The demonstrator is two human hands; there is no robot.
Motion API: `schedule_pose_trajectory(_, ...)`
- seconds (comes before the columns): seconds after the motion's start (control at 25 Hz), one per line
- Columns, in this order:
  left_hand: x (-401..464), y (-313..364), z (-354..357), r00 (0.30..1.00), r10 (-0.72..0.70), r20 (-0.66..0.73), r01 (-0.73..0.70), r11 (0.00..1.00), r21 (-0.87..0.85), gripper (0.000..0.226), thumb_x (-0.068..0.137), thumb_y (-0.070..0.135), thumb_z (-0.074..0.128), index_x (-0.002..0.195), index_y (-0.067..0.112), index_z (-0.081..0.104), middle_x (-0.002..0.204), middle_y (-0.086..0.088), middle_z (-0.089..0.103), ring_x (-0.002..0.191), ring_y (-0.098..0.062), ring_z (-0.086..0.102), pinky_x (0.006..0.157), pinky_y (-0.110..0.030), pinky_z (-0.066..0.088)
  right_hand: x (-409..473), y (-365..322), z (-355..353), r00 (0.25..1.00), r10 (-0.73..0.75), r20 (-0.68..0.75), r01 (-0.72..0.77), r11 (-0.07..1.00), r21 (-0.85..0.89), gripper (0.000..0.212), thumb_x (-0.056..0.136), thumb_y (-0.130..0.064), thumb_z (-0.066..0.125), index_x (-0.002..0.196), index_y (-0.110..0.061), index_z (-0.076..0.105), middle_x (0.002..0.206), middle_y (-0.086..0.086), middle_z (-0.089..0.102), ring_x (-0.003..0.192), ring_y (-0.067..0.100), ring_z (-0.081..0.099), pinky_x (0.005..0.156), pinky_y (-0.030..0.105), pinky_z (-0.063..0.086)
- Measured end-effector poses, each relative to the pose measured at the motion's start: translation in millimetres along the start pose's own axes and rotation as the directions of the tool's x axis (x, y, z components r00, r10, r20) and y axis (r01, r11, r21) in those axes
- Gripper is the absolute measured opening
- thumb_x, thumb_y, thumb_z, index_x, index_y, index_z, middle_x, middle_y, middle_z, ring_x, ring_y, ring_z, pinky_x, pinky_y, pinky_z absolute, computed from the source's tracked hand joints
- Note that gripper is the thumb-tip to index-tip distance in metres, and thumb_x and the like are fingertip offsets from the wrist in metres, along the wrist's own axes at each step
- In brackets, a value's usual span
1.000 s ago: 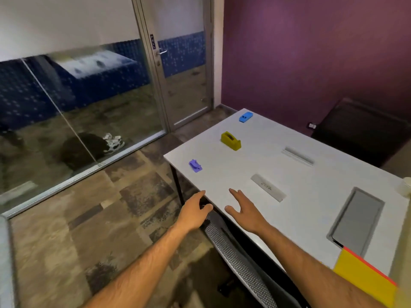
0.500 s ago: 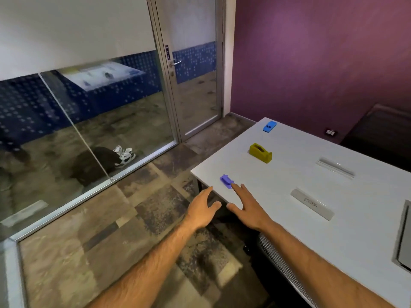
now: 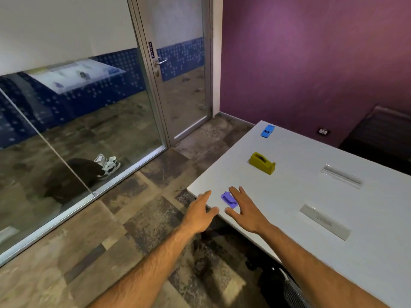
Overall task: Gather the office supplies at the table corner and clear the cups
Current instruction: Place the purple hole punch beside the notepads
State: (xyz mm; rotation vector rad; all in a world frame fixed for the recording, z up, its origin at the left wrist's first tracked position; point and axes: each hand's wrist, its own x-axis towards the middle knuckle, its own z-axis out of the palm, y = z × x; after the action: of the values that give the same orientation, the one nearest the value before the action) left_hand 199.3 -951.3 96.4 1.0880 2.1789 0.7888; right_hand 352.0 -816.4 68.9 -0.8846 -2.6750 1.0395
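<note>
A small purple stapler [image 3: 228, 199] lies near the left corner of the white table [image 3: 311, 196]. My right hand [image 3: 243, 207] hovers open just right of it, fingers partly over it. My left hand [image 3: 200, 212] is open at the table's corner edge, left of the stapler. Farther along the left edge sit a yellow tape dispenser [image 3: 262, 162] and a blue stapler [image 3: 267, 131]. A clear ruler [image 3: 324, 221] and a clear pen case [image 3: 342, 175] lie toward the right. No cups are in view.
A glass wall and door [image 3: 178, 85] stand left of the table, with shoes [image 3: 107, 163] behind the glass. A purple wall [image 3: 311, 52] is beyond. A dark chair [image 3: 378, 134] stands at the far right, and a mesh chair [image 3: 293, 292] below the table's near edge.
The view has shifted left and both hands have reached forward to the table's corner; my right hand now partly covers the purple stapler.
</note>
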Motion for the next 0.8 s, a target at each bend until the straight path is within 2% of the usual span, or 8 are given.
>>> schedule_pose_trajectory(0.12,42.7,1.1,-12.6,0.999,0.02,0.027,-0.021,0.999,0.045,0.07,0.099,0.041,0.057,0.158,0.028,0.023,0.166,0.005,0.022,0.154,-0.017,0.016,0.123,-0.041,0.022,41.7,6.4,-1.1,1.0,0.018,0.015,-0.018,1.0,0.024,0.077,0.092,-0.068,0.04,0.156,-0.038,0.007,0.166,-0.013,0.003,0.154,0.012,-0.003,0.124,0.042,0.011)
schedule_pose_trajectory(0.24,84.5,1.1,-19.6,0.999,0.001,0.054,-0.004,0.999,0.044,0.069,0.099,0.043,0.056,0.158,0.03,0.023,0.165,0.005,0.024,0.153,-0.018,0.02,0.122,-0.042,0.025,70.2,9.4,-5.0,0.997,0.079,0.021,-0.08,0.996,0.044,0.075,0.096,-0.061,0.043,0.157,-0.035,0.008,0.167,-0.012,0.003,0.154,0.013,-0.005,0.123,0.041,0.008)
schedule_pose_trajectory(0.36,123.0,-2.9,-14.3,0.988,0.027,0.151,-0.04,0.995,0.086,0.068,0.099,0.044,0.055,0.158,0.032,0.022,0.165,0.005,0.023,0.152,-0.019,0.021,0.122,-0.041,0.025,86.9,20.1,-3.4,0.991,0.131,0.006,-0.131,0.987,0.093,0.075,0.097,-0.058,0.045,0.157,-0.032,0.008,0.167,-0.009,0.006,0.154,0.014,-0.004,0.123,0.041,0.01)
schedule_pose_trajectory(0.48,166.1,-8.6,-8.8,0.97,0.052,0.239,-0.086,0.987,0.136,0.068,0.1,0.047,0.053,0.158,0.035,0.021,0.166,0.007,0.023,0.152,-0.019,0.022,0.121,-0.04,0.026,101.3,35.0,-0.8,0.974,0.224,-0.024,-0.219,0.966,0.138,0.078,0.094,-0.064,0.043,0.157,-0.035,0.008,0.167,-0.009,0.006,0.154,0.013,-0.001,0.123,0.039,0.012)
schedule_pose_trajectory(0.6,214.1,-15.0,-5.4,0.936,0.096,0.339,-0.152,0.978,0.143,0.068,0.098,0.047,0.056,0.156,0.037,0.022,0.165,0.008,0.024,0.151,-0.018,0.026,0.119,-0.036,0.027,119.4,51.1,1.4,0.938,0.333,-0.093,-0.318,0.937,0.148,0.082,0.09,-0.071,0.04,0.157,-0.036,0.008,0.167,-0.01,0.007,0.154,0.012,0.001,0.122,0.037,0.012)
schedule_pose_trajectory(0.8,279.3,-31.0,0.5,0.853,0.133,0.505,-0.229,0.964,0.132,0.069,0.095,0.038,0.065,0.154,0.037,0.029,0.162,0.007,0.032,0.146,-0.02,0.035,0.116,-0.034,0.032,143.9,65.9,20.9,0.836,0.529,-0.143,-0.493,0.84,0.224,0.073,0.096,-0.057,0.049,0.156,-0.035,0.015,0.166,-0.006,0.016,0.153,0.017,0.01,0.121,0.036,0.017)
